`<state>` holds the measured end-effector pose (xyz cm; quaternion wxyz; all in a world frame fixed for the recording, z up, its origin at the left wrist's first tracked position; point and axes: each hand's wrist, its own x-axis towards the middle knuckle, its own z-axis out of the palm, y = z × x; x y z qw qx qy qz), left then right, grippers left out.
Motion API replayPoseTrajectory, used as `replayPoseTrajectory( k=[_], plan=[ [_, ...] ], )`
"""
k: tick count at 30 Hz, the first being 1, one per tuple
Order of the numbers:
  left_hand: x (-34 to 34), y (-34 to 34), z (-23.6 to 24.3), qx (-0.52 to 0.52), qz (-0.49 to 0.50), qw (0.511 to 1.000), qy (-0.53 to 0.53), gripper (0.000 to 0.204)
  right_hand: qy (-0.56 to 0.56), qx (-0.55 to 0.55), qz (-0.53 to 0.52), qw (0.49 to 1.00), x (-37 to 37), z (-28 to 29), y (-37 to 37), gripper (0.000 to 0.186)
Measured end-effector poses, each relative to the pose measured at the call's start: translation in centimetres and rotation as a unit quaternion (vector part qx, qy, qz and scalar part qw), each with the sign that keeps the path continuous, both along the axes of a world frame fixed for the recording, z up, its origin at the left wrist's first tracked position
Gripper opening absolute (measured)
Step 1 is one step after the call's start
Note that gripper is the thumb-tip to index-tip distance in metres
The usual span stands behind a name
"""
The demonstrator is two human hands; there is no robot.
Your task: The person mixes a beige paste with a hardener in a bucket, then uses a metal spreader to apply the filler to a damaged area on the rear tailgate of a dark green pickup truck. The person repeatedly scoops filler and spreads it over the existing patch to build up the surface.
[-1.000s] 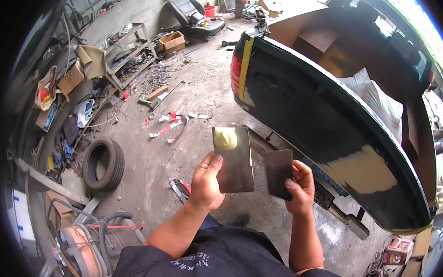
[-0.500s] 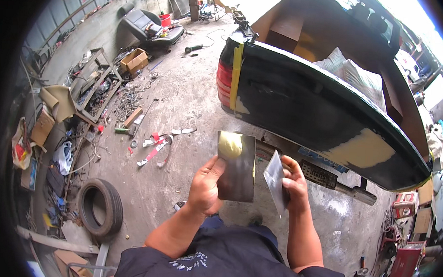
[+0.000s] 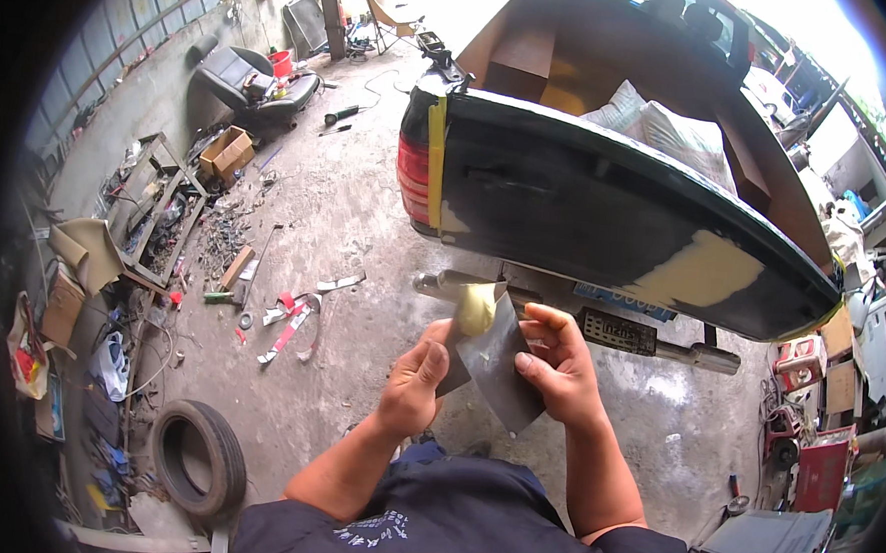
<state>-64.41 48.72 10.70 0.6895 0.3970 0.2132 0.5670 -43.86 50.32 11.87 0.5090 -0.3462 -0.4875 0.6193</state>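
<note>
My left hand (image 3: 415, 383) grips a dark flat plate (image 3: 451, 375) by its left side, thumb on top. A lump of yellowish body filler (image 3: 477, 309) sits on the plate's far end. In my right hand (image 3: 564, 375) is a grey sheet-metal spreader (image 3: 506, 370), pinched along its right edge and tilted. The spreader overlaps the plate and hides much of it; its upper edge is beside the filler. Ahead stands a pickup's black tailgate (image 3: 557, 207) with a smooth beige filler patch (image 3: 699, 270) at its lower right and yellow tape (image 3: 436, 161) along the left.
Below the tailgate runs a step bumper (image 3: 615, 332). At left are a tyre (image 3: 200, 457), red-and-white strips (image 3: 295, 331), a cardboard box (image 3: 227, 153) and a car seat (image 3: 258, 79) among scrap. A grey case (image 3: 761, 547) and red equipment (image 3: 821, 477) stand at right.
The spreader has moved left from beside the plate to over it, near the filler. Both hands are closer together. The view has shifted, so the truck appears further left and higher.
</note>
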Motion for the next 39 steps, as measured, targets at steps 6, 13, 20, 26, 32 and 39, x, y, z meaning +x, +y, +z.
replayPoseTrajectory(
  k=[6,13,20,26,32,39],
  plan=[
    [-0.2,0.8,1.2,0.2,-0.004,0.928,0.314,0.048,0.133,0.061,0.024,0.989,3.1,2.5,0.5,0.06],
    [0.0,0.2,0.7,-0.143,-0.32,0.92,-0.174,0.064,-0.023,0.402,0.085,0.911,5.6,5.9,0.2,0.064],
    [2.2,-1.1,-1.8,-0.181,-0.339,0.899,-0.21,0.072,-0.224,0.324,0.129,0.91,6.9,6.4,-0.4,0.061],
    [6.0,-1.8,0.7,-0.128,-0.182,0.959,-0.173,0.062,-0.373,0.277,-0.106,0.879,9.4,4.4,-1.5,0.045],
    [8.3,-1.5,0.3,-0.118,-0.097,0.977,-0.146,0.064,-0.456,0.414,-0.165,0.77,8.0,4.1,-3.8,0.052],
    [10.2,-0.5,-0.6,-0.119,-0.093,0.978,-0.142,0.058,-0.561,0.419,-0.156,0.697,7.4,2.4,-3.6,0.036]
  ],
)
